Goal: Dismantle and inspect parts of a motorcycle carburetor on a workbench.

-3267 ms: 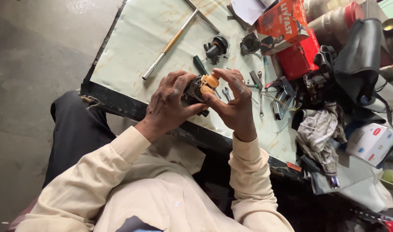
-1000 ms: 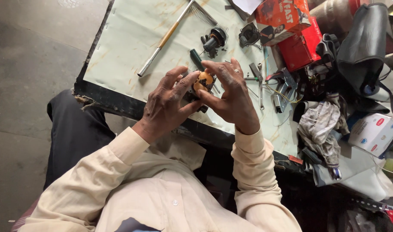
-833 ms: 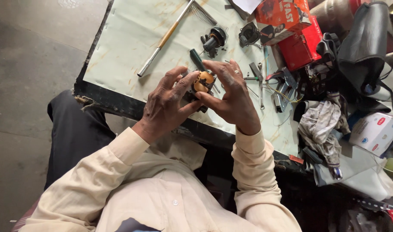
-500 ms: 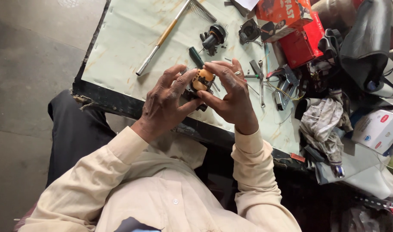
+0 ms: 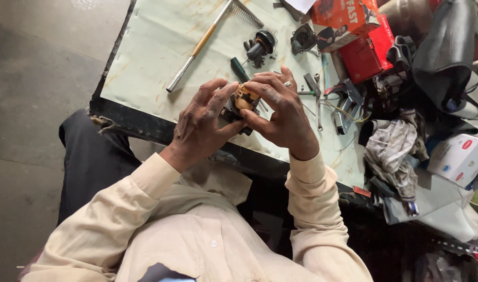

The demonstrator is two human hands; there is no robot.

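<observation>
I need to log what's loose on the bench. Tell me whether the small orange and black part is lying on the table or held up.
Held up: both hands, left hand and right hand, pinch the part above the table.

small part [image 5: 242,100] mostly hidden by fingers [image 5: 273,96]

A small part [image 5: 242,100] is held between both hands above the surface [image 5: 155,47], a screwdriver [image 5: 239,70] lying just behind, boxes [image 5: 354,31] to the right.

Both forearms, in cream sleeves, come up from the person's body and meet over the near edge of the table. The left hand [image 5: 199,125] and the right hand [image 5: 281,116] face each other, fingers curled, fingertips almost touching together.
</observation>
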